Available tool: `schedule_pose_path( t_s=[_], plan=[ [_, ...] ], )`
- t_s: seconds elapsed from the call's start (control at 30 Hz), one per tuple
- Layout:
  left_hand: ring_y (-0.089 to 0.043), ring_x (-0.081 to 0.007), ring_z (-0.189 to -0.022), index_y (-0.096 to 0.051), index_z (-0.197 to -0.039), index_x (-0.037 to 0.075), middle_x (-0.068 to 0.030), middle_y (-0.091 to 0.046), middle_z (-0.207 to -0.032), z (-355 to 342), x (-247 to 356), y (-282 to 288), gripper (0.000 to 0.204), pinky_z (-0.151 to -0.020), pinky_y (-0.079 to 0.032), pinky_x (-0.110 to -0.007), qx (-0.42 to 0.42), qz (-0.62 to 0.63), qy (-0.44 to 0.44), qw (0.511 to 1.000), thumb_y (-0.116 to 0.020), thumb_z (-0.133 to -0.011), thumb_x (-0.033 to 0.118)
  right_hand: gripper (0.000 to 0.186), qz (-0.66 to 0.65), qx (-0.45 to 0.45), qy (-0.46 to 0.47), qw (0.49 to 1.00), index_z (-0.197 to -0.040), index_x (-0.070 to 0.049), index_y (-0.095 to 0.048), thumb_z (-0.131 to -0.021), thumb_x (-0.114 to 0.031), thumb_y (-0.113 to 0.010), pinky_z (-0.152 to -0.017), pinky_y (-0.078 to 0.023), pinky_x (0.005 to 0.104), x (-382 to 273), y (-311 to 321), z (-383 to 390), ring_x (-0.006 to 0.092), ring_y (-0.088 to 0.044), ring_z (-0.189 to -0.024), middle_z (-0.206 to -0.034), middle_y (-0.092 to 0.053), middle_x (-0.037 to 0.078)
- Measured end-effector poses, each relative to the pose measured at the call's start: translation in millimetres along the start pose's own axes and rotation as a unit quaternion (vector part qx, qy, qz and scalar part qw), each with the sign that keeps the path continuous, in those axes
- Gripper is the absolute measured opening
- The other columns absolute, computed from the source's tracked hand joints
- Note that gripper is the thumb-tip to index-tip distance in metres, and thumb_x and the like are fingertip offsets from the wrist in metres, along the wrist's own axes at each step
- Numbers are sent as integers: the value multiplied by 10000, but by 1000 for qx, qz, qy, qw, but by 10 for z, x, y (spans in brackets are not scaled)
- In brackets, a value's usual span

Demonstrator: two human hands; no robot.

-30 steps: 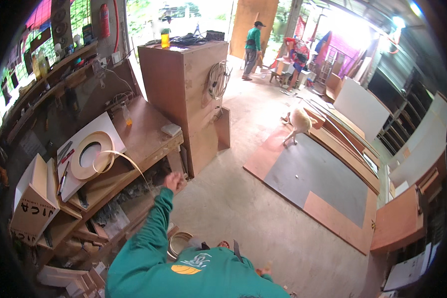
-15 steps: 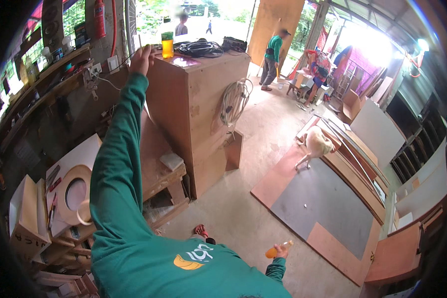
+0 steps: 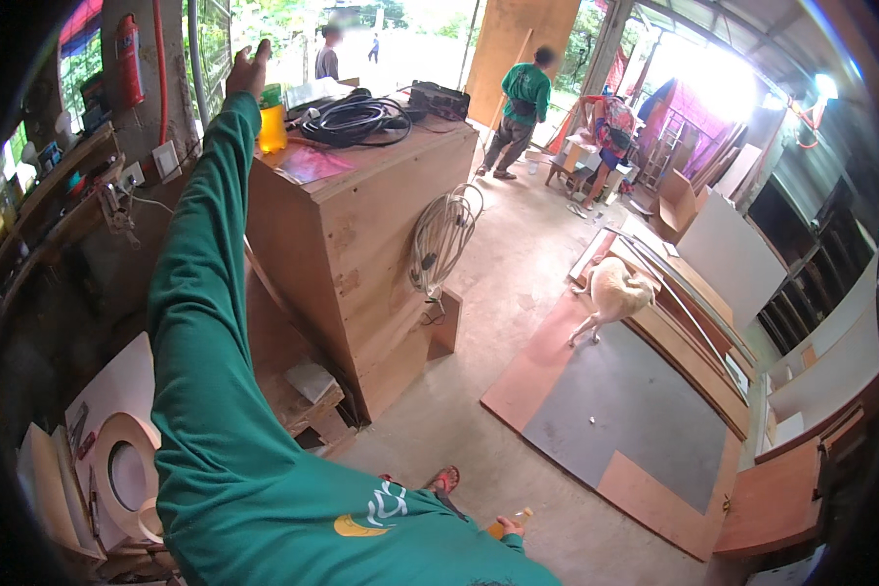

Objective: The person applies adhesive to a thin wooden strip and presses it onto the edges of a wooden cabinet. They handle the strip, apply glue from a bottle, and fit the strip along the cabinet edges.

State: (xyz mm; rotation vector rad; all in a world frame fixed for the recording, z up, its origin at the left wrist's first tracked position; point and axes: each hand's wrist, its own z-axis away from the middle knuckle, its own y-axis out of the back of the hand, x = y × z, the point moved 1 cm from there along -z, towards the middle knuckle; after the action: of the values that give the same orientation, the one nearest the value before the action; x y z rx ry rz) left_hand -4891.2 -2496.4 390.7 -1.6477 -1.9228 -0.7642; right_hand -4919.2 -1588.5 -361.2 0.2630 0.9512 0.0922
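Observation:
My left hand (image 3: 249, 70) is raised at the end of a stretched green-sleeved arm, its fingers extended and apart. Close beside it, a yellow-orange container with a green upper part (image 3: 272, 122) stands on the tall wooden cabinet (image 3: 366, 230). A coil of black cable (image 3: 354, 119) and a pinkish sheet (image 3: 313, 164) lie on the cabinet top. Low on my right side, my right hand (image 3: 513, 526) is closed round a small clear bottle of orange liquid (image 3: 497, 530), which leans to the right.
A pale dog (image 3: 615, 293) stands on grey and brown panels (image 3: 635, 410) on the floor. White cable (image 3: 444, 234) hangs from the cabinet's side. Farther off, a person in green (image 3: 525, 98) stands near another bent person (image 3: 610, 132). Shelves (image 3: 54, 186) line the left wall.
My left hand has come off the cabinet's edge area and reaches higher, beside the yellow-orange container. My right hand has moved left and lower with the bottle. The view has shifted.

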Motion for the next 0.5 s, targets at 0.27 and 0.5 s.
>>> schedule_pose_path(
  t_s=[0.27, 0.5],
  plan=[
    [-607, -85, -736, -621, -1063, 61, -51, -681, -812, 520, 307, -345, 351, -630, -427, -230, -69, 192, 2, 979, -464, -975, 362, 547, 111, -14, -84, 990, -1020, 54, -622, -565, -131, -864, -751, -532, 416, -180, 4, -202, 266, -638, -804, -953, -660, 137],
    [-606, -105, -727, -646, -1055, 41, -33, -643, -819, 606, 302, -312, 355, -658, -456, -235, -108, 231, -22, 967, -416, -1000, 306, 576, 131, -72, -50, 988, -1023, 38, -605, -553, -152, -878, -758, -534, 425, -732, -295, -255, 276, -634, -860, -981, -650, 147]
  ],
)
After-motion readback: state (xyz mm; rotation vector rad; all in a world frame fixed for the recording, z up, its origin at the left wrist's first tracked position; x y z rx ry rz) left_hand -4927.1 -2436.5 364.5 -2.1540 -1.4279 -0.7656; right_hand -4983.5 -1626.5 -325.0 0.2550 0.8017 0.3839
